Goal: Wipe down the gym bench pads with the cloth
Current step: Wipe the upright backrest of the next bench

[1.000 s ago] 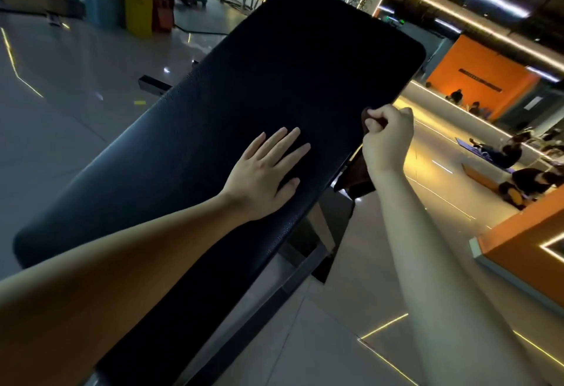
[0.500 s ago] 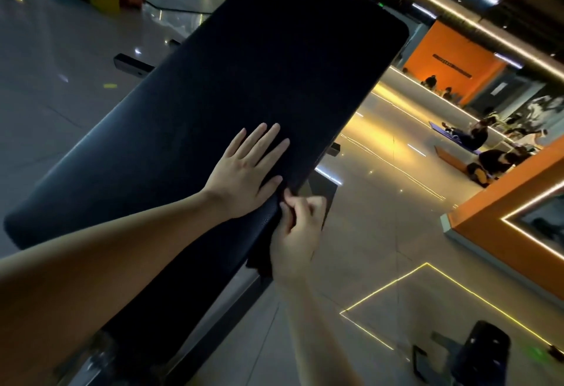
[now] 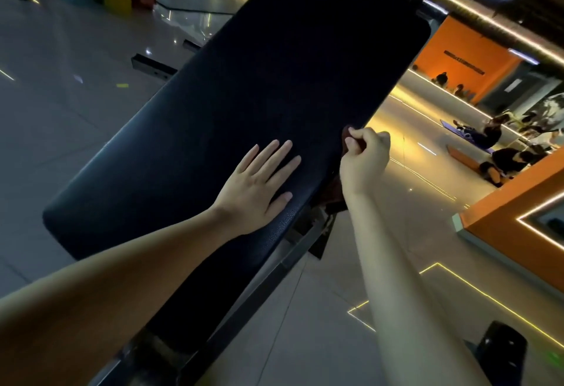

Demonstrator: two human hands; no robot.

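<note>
A long black bench pad (image 3: 274, 80) runs slantwise through the view, from its near end at 7 o'clock up to its rounded far end at 1 o'clock. The person's left hand (image 3: 256, 184) lies palm down on the pad near the middle of the picture. Its fingers are straight, slightly spread and point toward 1 o'clock, and it holds nothing.

Just to the 3 o'clock side of it, at the pad's right-hand edge, the right hand (image 3: 366, 160) is curled into a fist round a dark reddish-brown cloth (image 3: 332, 195). A small fold of the cloth shows above the thumb, against the rim of the pad, and the rest hangs below the hand along the pad's side. How much of the cloth touches the side cannot be told in the dim light.

Beneath the pad a dark metal frame (image 3: 274, 272) slopes toward 7 o'clock. The grey tiled floor (image 3: 61, 126) carries thin yellow light strips (image 3: 457, 282) at 4 o'clock. A rounded black object (image 3: 500, 352) stands at 5 o'clock. At 2 o'clock is an orange wall (image 3: 476, 80), and toward 3 o'clock people (image 3: 503, 154) sit or lie on the floor, well apart from the bench.
</note>
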